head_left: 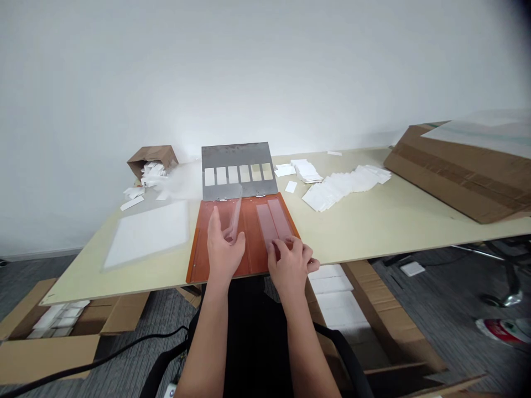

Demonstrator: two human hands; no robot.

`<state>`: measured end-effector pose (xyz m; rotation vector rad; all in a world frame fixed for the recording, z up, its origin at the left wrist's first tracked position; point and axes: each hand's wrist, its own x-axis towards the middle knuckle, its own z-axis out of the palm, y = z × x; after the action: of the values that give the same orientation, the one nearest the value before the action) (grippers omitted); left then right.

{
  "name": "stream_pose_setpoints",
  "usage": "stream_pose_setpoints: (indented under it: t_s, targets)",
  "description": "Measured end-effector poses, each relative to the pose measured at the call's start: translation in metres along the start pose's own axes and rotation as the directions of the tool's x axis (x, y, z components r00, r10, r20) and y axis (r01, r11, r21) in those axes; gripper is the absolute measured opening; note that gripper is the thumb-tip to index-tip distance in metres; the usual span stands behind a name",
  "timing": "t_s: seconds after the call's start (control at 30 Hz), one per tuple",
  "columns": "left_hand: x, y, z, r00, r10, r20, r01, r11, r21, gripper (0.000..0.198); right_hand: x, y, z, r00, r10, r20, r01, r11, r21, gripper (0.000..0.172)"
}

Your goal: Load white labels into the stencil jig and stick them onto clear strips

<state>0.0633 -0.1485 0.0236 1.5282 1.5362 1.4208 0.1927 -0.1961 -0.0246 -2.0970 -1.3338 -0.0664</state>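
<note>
A hinged orange-red board (248, 237) lies at the table's front edge, its grey lid (236, 155) standing up behind with a row of pale rectangles. My left hand (224, 243) is over the board's left half, thumb and fingers around clear plastic strips (235, 218) that stand tilted. On the right half, two translucent strips (274, 221) lie side by side. My right hand (290, 260) has its bent fingertips at their near end, touching a strip. The exact contact under those fingers is hidden.
Fanned white packets (344, 185) and a white stack (306, 171) lie right of the board. A white sheet stack (147, 232) and a small tipped carton (153, 157) are left. A large carton (464, 166) is far right. Open boxes (385, 309) stand below the table.
</note>
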Motion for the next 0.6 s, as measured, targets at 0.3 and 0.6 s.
stream_pose_setpoints:
  t_s: [0.3,0.6]
  targets:
    - [-0.005,-0.002,-0.009,0.998,-0.017,0.068,0.018,1.0,-0.021,0.104,0.003,-0.005,-0.002,0.998,-0.05,0.026,0.052,0.997,-0.062,0.026]
    - [-0.006,-0.016,-0.009,0.996,-0.024,0.084,0.029,0.998,-0.056,0.105,0.004,-0.005,-0.001,0.996,-0.053,0.075,0.058,0.996,-0.062,0.027]
